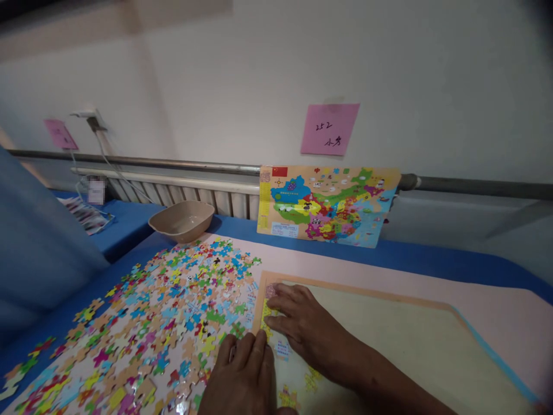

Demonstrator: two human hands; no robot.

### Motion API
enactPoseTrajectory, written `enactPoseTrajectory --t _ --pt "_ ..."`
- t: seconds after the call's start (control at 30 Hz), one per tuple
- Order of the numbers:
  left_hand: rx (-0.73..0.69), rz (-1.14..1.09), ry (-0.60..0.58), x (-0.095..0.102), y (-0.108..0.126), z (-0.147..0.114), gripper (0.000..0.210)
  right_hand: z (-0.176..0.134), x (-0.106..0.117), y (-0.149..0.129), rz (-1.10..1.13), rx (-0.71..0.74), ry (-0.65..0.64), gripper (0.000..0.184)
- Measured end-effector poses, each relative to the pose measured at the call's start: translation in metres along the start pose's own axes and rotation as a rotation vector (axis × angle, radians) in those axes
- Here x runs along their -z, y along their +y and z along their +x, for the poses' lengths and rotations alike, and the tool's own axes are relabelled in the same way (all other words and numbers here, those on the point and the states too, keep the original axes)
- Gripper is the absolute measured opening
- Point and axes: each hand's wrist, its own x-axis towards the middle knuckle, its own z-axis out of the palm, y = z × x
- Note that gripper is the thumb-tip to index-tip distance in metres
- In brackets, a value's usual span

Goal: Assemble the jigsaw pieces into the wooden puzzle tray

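Observation:
A puzzle board [410, 346] with a tan border lies in front of me; its left border holds a column of joined yellow puzzle pieces [266, 311]. My right hand [302, 325] reaches over the board's left end, fingers slightly apart, fingertips resting on these pieces. My left hand [244, 377] lies palm down at the board's left edge, its fingers stretched forward and its fingertips touching the border. Whatever lies beneath the palms is hidden. On the bare board surface near my right wrist are a pale blue printed piece [281, 349] and a few loose yellow pieces [313, 378].
Many loose puzzle pieces [142, 340] cover the left side of the pink sheet. Behind them stands a tan basin [184, 220]. A colourful map sheet [328, 204] leans on the wall rail [475, 187]. A blue curtain [38, 248] hangs at left.

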Motion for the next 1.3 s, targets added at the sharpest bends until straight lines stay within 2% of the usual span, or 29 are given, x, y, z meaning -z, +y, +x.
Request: enactPoseTrajectory --t 0.17,0.43,0.6,0.87,0.97,1.13,1.3 --pt "0.074 -0.075 -0.057 0.002 0.002 0.004 0.082 0.001 0.001 0.000 -0.019 -0.006 -0.019 0.030" --pt "0.189 -0.226 -0.209 0.017 0.005 0.016 0.071 0.002 0.000 -0.001 -0.018 -0.007 0.001 0.026" --pt "0.212 -0.264 -0.263 0.020 0.004 0.017 0.070 0.003 -0.001 -0.002 -0.001 -0.024 0.009 0.022" --pt "0.261 -0.251 -0.348 0.038 0.010 0.027 0.066 0.003 -0.001 -0.003 -0.010 -0.013 0.011 0.023" --pt "0.213 -0.247 -0.330 0.037 0.007 0.024 0.064 0.003 -0.001 -0.003 -0.004 -0.017 0.014 0.022" --pt "0.188 -0.219 -0.190 0.028 0.002 0.017 0.056 0.003 0.001 -0.004 0.007 -0.021 -0.008 0.025" --pt "0.165 -0.194 -0.138 0.026 0.000 0.017 0.052 0.004 0.002 -0.005 0.022 -0.038 -0.029 0.026"
